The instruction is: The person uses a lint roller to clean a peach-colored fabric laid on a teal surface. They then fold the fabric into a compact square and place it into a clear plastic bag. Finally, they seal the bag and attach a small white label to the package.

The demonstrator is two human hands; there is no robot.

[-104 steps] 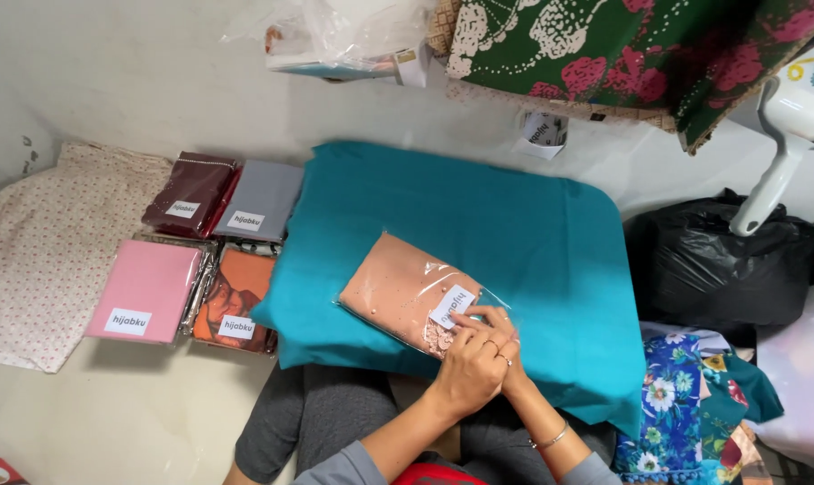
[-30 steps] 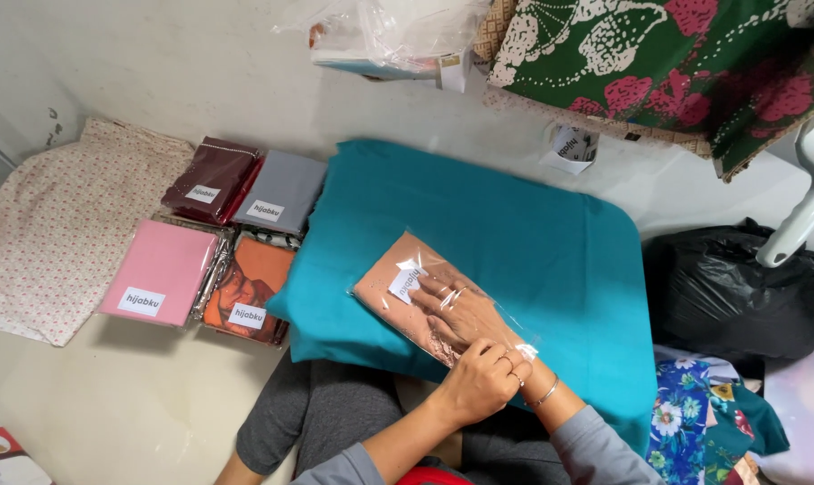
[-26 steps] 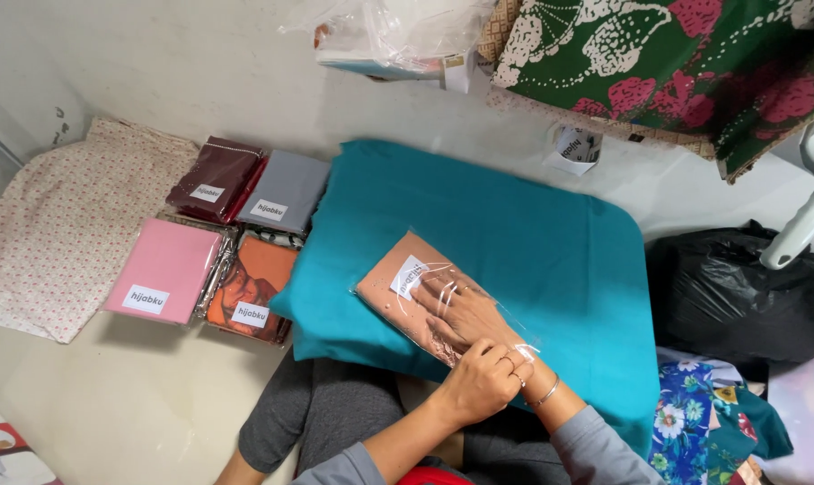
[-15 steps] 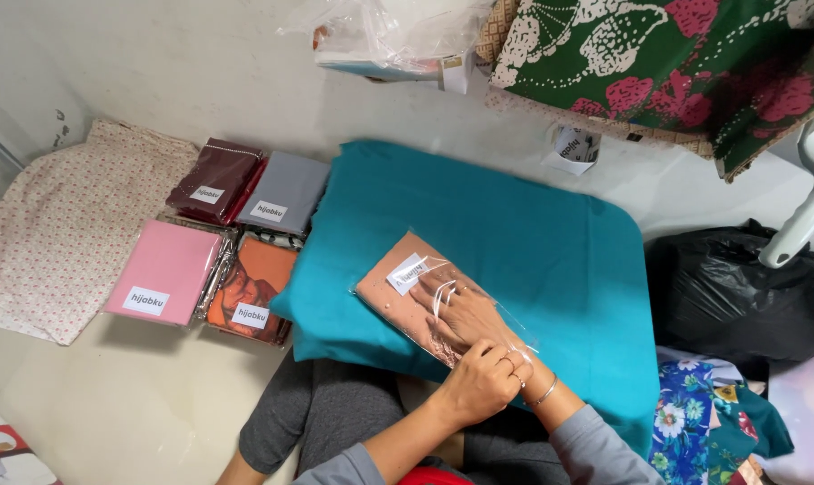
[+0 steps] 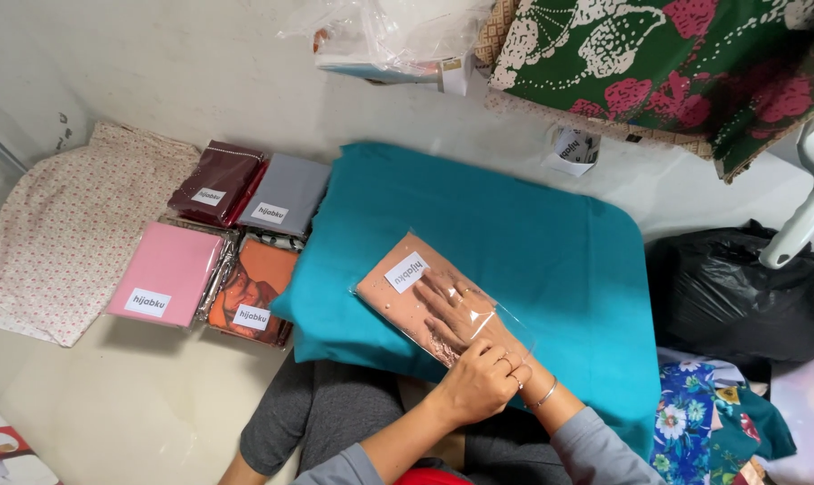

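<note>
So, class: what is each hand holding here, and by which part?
The left hand grips the open end of the clear bag; the right hand lies flat inside it on the folded peach cloth.

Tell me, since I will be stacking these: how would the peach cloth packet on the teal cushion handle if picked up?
The packet would probably sag, since it holds folded cloth in a thin clear bag. The glossy film looks slippery. It seems light for its size, and lying flat on the cushion it should not roll. The right hand is inside the bag's open end; the left hand holds that edge.
</note>
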